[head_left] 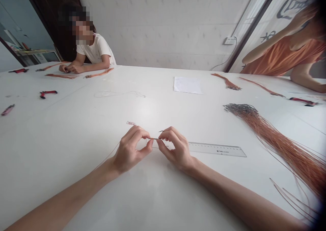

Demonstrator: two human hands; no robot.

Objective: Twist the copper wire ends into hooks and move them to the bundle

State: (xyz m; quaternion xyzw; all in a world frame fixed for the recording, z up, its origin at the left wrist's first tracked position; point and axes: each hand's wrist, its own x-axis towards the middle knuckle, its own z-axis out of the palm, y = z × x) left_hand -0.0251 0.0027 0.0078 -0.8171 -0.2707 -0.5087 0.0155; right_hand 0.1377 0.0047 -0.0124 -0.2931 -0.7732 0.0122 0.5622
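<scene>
Between thumb and forefinger, my left hand (131,147) pinches a thin copper-coloured wire (108,157), whose tail runs back along the left forearm. Close beside it, my right hand (177,149) pinches the wire's dark end, and a short dark tip sticks up above the right fingers. The fingertips of both hands nearly meet, just above a clear ruler (219,149). Part of the ruler is hidden behind the right hand. A small piece with reddish marks (131,123) lies on the table beyond my left hand.
On the white table (102,197), a large bundle of copper wires (270,129) lies at right, near loose wires (290,197). Paper (187,85), a thin wire loop (117,93) and red-handled pliers (48,93) lie farther off. Two people sit across the table.
</scene>
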